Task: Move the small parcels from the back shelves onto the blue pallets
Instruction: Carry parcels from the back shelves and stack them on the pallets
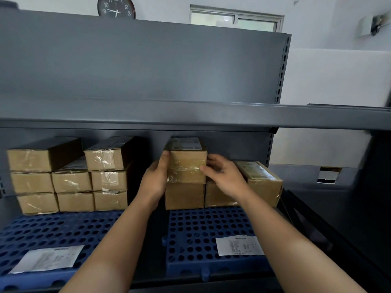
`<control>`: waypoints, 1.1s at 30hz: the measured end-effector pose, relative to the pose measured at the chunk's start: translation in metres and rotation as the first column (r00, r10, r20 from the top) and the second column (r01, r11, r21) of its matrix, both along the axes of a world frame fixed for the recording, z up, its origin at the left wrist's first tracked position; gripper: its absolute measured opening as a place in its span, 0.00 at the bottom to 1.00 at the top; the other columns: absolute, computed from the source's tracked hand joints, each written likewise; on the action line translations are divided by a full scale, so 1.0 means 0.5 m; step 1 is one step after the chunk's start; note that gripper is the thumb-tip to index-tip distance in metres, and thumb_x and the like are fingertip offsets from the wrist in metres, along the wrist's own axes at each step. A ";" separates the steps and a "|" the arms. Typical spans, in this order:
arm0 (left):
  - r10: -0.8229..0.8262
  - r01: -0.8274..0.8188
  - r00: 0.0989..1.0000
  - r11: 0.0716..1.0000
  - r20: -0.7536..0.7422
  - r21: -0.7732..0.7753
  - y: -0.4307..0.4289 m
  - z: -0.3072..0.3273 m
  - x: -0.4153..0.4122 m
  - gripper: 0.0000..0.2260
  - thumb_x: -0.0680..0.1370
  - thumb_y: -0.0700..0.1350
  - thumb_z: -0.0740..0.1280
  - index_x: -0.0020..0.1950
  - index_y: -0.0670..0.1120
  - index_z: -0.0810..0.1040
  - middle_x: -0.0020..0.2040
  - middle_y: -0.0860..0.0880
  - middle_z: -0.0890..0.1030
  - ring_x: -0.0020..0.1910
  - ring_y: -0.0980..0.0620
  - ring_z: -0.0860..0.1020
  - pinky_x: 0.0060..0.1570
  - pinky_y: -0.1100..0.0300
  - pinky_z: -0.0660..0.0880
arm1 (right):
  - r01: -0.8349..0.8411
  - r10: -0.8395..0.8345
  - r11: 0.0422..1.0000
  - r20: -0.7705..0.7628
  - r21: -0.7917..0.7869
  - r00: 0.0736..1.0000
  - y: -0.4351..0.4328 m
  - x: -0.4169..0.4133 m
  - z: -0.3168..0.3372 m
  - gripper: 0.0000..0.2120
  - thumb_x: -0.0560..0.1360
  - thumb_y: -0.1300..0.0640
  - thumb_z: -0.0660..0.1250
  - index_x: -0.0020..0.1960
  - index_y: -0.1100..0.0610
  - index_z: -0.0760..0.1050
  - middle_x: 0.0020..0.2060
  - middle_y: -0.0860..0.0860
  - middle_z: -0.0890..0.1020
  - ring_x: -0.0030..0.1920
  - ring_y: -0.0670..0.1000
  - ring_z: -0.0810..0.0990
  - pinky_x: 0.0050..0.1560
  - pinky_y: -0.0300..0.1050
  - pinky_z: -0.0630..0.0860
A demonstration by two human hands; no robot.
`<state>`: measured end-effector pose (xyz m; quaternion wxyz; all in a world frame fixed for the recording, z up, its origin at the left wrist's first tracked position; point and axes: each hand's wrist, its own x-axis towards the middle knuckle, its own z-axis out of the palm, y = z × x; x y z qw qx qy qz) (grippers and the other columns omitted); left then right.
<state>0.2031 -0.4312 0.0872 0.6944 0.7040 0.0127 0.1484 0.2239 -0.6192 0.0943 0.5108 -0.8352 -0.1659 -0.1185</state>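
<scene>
Cardboard parcel [186,166], tape-wrapped, sits atop a lower parcel [184,196] on the right blue pallet [211,229]. Your left hand [155,178] and right hand [224,176] clasp its opposite sides, fingers curled round the edges. Likely stiff and light, but the tape looks slick, so grip bare cardboard.

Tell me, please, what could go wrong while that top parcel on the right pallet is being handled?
The top parcel, gripped by the left hand and the right hand, sits just under the grey shelf, so lifting it could knock it against the shelf's edge. The askew parcel lies right beside the right hand and might shift if brushed.
</scene>
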 end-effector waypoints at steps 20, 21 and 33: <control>0.014 -0.025 0.999 0.970 0.048 0.240 0.003 -0.003 0.004 0.23 0.81 0.58 0.54 0.71 0.48 0.68 0.61 0.48 0.77 0.53 0.52 0.74 0.47 0.59 0.69 | 0.093 -0.092 0.996 0.032 -0.018 0.995 0.030 0.006 0.000 0.21 0.77 0.53 0.66 0.69 0.55 0.70 0.59 0.48 0.80 0.58 0.46 0.78 0.55 0.38 0.72; 0.014 -0.026 0.999 0.969 0.049 0.245 0.003 -0.004 0.003 0.24 0.80 0.59 0.54 0.72 0.48 0.67 0.63 0.47 0.76 0.55 0.52 0.75 0.49 0.59 0.70 | 0.111 -0.110 0.993 0.048 -0.028 0.993 0.029 0.004 0.000 0.22 0.77 0.52 0.66 0.69 0.55 0.70 0.60 0.48 0.80 0.59 0.46 0.78 0.56 0.38 0.72; 0.069 -0.344 0.892 0.744 0.446 0.573 -0.027 0.013 -0.107 0.27 0.78 0.57 0.57 0.74 0.46 0.64 0.70 0.45 0.69 0.68 0.45 0.67 0.65 0.51 0.66 | 0.359 -0.288 0.890 0.261 -0.281 0.921 -0.056 -0.108 -0.007 0.24 0.78 0.48 0.64 0.71 0.53 0.67 0.63 0.52 0.77 0.63 0.52 0.75 0.64 0.49 0.72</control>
